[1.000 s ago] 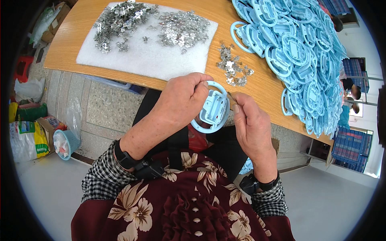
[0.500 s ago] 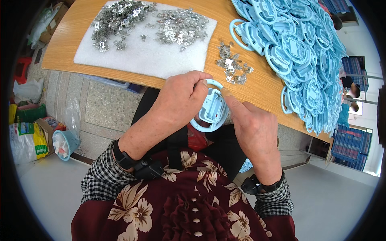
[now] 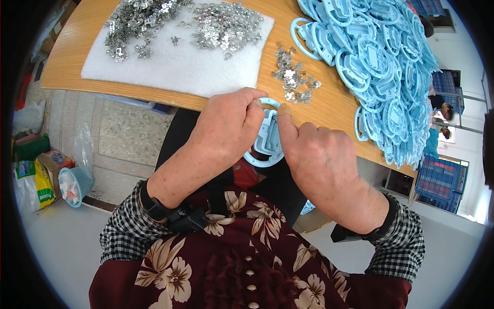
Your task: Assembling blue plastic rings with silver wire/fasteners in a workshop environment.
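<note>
A light blue oval plastic frame (image 3: 268,139), with a recessed housing inside its ring, is held just off the table's near edge. My left hand (image 3: 231,118) is closed on its upper left rim, the fingertips partly hidden. My right hand (image 3: 321,159) has curled fingers, and its thumb presses on the upper right side of the same frame. Whether a small metal piece sits under that thumb is hidden. Just beyond my hands lies a small heap of shiny metal clips (image 3: 294,77) on the wooden table (image 3: 309,116).
A white felt mat (image 3: 149,72) carries a darker metal-clip pile (image 3: 139,26) and a brighter clip pile (image 3: 226,28). Many blue plastic frames (image 3: 381,67) are heaped at the right. A blue basket (image 3: 77,185) stands on the floor at left. People appear at far right.
My right hand has rolled over, its wrist and elbow swinging outward to the right, with the fingers more curled. The left hand keeps its hold on the frame. The view has shifted slightly.
</note>
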`<move>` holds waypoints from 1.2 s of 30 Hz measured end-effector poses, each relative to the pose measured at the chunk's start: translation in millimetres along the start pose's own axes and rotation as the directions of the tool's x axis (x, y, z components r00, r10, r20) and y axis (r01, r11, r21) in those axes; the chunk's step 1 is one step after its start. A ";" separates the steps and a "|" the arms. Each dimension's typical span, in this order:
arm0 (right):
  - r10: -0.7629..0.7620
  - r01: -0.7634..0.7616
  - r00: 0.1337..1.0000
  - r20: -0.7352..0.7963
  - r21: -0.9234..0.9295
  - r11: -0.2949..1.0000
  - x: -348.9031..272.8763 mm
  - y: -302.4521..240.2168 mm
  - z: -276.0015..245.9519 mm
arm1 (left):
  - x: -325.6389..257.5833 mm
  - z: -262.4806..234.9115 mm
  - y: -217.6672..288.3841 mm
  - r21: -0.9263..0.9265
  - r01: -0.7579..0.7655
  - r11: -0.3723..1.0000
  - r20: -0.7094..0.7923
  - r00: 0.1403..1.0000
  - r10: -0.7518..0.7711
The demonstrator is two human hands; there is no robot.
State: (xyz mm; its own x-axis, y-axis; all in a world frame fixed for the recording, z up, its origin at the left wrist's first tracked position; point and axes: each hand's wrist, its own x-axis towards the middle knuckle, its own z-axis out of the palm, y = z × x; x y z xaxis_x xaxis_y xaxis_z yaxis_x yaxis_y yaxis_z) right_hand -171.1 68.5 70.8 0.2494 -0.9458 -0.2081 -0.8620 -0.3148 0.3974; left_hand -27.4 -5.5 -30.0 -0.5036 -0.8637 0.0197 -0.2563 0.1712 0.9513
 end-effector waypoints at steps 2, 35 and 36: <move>-0.021 0.020 1.000 0.002 0.066 0.998 -1.0 7.7 -1.6 | -1.3 0.0 0.1 -0.031 0.010 0.999 -0.010 1.000 -0.010; -0.093 0.040 0.966 0.242 0.216 0.976 16.3 18.9 -31.3 | -2.1 -3.3 9.6 -0.022 0.017 1.000 -0.002 1.000 -0.017; -0.154 0.109 0.967 0.204 0.219 0.970 19.4 22.3 -34.1 | -2.2 -3.0 9.7 -0.032 0.025 0.999 0.000 1.000 -0.025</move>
State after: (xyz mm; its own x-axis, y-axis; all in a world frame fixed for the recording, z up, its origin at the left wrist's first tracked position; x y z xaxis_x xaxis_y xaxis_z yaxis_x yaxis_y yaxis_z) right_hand -170.4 40.3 106.1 0.2842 -0.8492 -0.4450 -0.9054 -0.3904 0.1667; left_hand -26.3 -3.3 -19.9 -0.4966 -0.8680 -0.0044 -0.2425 0.1339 0.9609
